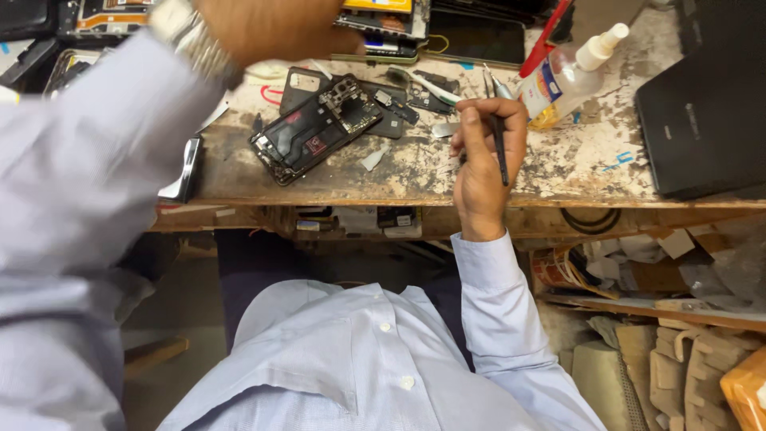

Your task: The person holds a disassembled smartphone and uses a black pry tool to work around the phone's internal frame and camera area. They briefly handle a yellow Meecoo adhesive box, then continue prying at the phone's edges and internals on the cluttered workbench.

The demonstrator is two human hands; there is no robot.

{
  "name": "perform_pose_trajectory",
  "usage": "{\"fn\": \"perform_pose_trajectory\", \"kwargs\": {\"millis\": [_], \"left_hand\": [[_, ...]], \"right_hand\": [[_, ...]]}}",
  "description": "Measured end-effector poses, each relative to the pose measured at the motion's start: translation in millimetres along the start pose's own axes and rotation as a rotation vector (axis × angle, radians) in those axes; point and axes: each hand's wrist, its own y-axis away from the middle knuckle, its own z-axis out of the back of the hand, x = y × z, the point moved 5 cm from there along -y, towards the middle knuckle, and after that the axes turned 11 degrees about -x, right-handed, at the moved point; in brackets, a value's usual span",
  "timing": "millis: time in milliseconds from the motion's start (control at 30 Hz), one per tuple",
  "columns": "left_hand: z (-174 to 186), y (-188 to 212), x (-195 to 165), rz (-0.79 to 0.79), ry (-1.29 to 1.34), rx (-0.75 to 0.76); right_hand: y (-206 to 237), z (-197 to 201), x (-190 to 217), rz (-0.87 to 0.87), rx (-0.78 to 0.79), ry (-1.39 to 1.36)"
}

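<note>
Two hands over a worn, paint-flaked wooden tabletop (pixel 558 164): right hand (pixel 483 160) near the front edge, grip closed around a slim dark tool, probably tweezers (pixel 499 144), held upright. Left hand (pixel 271 28) raised at the top of view, blurred, wristwatch showing; cannot tell whether its grip holds anything. Opened black smartphone (pixel 315 128), back cover off, lies flat between them, touched by neither.
</note>
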Motion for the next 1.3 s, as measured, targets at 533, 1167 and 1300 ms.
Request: {"fn": "perform_pose_trajectory", "kwargs": {"millis": [533,1167,1300], "left_hand": [[-42.8,94.7,-25.8,0.305,0.035,-0.135],[-69.1,92.5,18.7,0.631,0.784,0.062],[-48.9,110.2,15.3,0.605,0.943,-0.046]], "right_hand": [[-11.7,-0.5,-12.3,-0.002,0.005,-0.009],[-7.8,-6.3,-10.8,-0.006,-0.015,0.012],[-9.4,-10.5,-11.1,-0.028,0.006,-0.010]]}}
